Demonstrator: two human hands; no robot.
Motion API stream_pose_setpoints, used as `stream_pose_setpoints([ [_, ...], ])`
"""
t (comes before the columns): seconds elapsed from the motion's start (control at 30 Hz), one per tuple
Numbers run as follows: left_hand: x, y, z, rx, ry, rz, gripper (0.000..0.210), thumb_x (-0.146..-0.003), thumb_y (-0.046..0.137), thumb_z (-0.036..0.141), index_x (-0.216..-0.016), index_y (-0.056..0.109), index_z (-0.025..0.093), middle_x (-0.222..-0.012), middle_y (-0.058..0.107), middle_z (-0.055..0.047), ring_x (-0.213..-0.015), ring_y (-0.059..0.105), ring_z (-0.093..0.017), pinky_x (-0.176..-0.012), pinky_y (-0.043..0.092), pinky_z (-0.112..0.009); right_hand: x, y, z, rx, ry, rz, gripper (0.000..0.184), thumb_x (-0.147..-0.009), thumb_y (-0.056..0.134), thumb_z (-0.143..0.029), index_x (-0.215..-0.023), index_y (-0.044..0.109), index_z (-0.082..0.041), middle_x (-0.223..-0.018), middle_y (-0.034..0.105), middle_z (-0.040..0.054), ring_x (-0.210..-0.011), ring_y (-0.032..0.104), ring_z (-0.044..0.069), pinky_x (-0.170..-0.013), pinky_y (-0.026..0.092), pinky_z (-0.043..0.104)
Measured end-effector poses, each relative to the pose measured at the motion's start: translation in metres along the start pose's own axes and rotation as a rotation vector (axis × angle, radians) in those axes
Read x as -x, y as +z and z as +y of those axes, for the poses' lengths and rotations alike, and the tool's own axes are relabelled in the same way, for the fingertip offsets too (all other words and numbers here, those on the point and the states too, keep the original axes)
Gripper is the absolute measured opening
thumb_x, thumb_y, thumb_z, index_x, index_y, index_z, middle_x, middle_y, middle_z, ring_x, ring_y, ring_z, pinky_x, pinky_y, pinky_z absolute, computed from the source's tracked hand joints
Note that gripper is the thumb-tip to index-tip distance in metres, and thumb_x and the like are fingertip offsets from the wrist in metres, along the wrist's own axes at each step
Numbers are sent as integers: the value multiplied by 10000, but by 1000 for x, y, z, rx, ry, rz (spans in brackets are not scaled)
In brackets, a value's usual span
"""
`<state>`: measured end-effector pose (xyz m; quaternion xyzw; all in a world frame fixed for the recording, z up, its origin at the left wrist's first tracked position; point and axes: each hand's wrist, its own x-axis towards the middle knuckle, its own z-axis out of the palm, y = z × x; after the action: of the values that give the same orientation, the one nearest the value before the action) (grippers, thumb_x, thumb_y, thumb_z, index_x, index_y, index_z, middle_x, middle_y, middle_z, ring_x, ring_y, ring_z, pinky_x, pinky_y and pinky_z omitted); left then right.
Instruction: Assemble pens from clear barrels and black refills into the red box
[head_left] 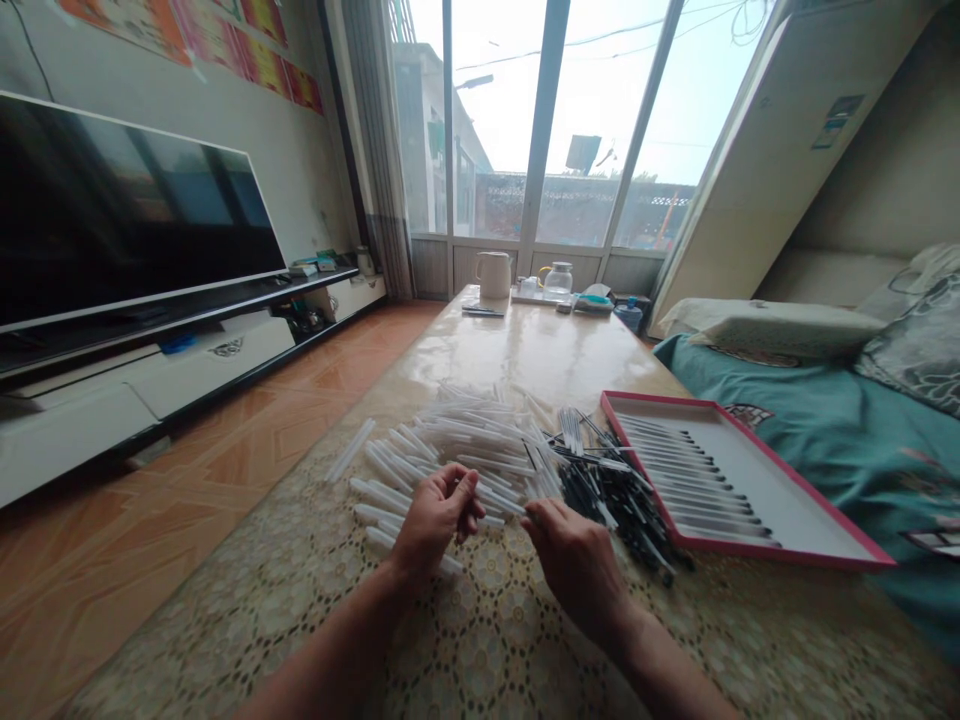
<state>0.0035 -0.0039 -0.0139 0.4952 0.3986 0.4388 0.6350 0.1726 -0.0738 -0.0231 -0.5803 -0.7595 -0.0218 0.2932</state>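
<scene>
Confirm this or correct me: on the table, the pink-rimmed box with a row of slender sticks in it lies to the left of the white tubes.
The side is wrong. The head view shows the pink-rimmed box to the right of the white tubes, past the dark pile. The rest stands: it lies on the table with a row of slender sticks in it.

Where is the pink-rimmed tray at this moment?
In the head view, the pink-rimmed tray lies on the table at right, directly beside the black pieces.
</scene>
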Motion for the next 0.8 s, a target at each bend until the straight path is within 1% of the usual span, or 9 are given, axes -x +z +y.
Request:
stream_pose_setpoints([
  [0.1, 2, 6, -4, 22, 14, -2, 342, -732, 618, 489, -710, 477, 178, -483, 586, 40, -319, 439, -58, -301, 265, -148, -2, 2, -4, 154, -58, -37, 178, -922, 429, -208, -780, 534, -186, -684, 592, 14, -576, 554, 134, -527, 267, 241],
  [0.17, 2, 8, -7, 41, 21, 9, 341, -734, 616, 487, -714, 476, 177, -470, 575, 48, -309, 420, -50, -295, 249, -141, -4, 2, -7, 220, -82, -44, 182, -915, 437, -194, -761, 533, -182, -673, 596, 25, -582, 561, 149, -531, 256, 256],
  [0.3, 2, 10, -11, 81, 34, 39, 337, -738, 612, 484, -703, 466, 182, -438, 532, 73, -292, 362, -33, -298, 225, -132, -9, -5, -12, 226, -51, -88, 194, -913, 421, -192, -753, 528, -177, -654, 613, 31, -549, 560, 152, -513, 220, 268],
  [0.37, 3, 11, -10, 85, 47, 48, 331, -740, 615, 478, -705, 465, 184, -436, 523, 78, -291, 350, -30, -305, 226, -133, -12, -10, -13, 167, -11, -130, 205, -917, 407, -209, -754, 526, -178, -642, 620, 25, -528, 553, 141, -499, 207, 262],
  [0.43, 5, 12, -8, 84, 63, 48, 323, -745, 616, 471, -713, 467, 185, -443, 528, 76, -299, 359, -31, -310, 231, -133, -14, -14, -12, 64, 39, -166, 237, -925, 393, -237, -738, 527, -181, -622, 613, 15, -530, 548, 134, -498, 225, 245],
  [0.57, 9, 14, -5, 78, 99, 30, 315, -757, 606, 470, -730, 472, 187, -447, 530, 74, -306, 366, -35, -317, 247, -137, -17, -13, -6, -263, 121, -206, 336, -926, 384, -308, -659, 542, -178, -589, 577, -7, -561, 530, 119, -525, 312, 209],
  [0.67, 8, 13, -4, 48, 91, -4, 331, -752, 604, 488, -731, 472, 186, -453, 532, 69, -303, 367, -39, -314, 252, -144, -18, -10, -3, -457, 155, -238, 379, -919, 388, -334, -630, 565, -164, -564, 543, -18, -543, 498, 106, -519, 344, 199],
  [0.73, 6, 11, -3, 8, 72, -18, 345, -747, 604, 502, -769, 493, 176, -467, 543, 57, -316, 386, -46, -313, 253, -146, -19, -11, -1, -477, 165, -253, 375, -915, 396, -333, -636, 578, -160, -553, 532, -22, -527, 486, 102, -509, 346, 197],
  [0.8, 4, 8, -2, -20, 85, 4, 401, -750, 593, 518, -911, 521, 157, -475, 540, 58, -314, 373, -48, -311, 250, -150, -20, -15, 4, -407, 157, -235, 337, -912, 405, -325, -683, 595, -166, -572, 557, -17, -541, 510, 111, -522, 353, 204],
])
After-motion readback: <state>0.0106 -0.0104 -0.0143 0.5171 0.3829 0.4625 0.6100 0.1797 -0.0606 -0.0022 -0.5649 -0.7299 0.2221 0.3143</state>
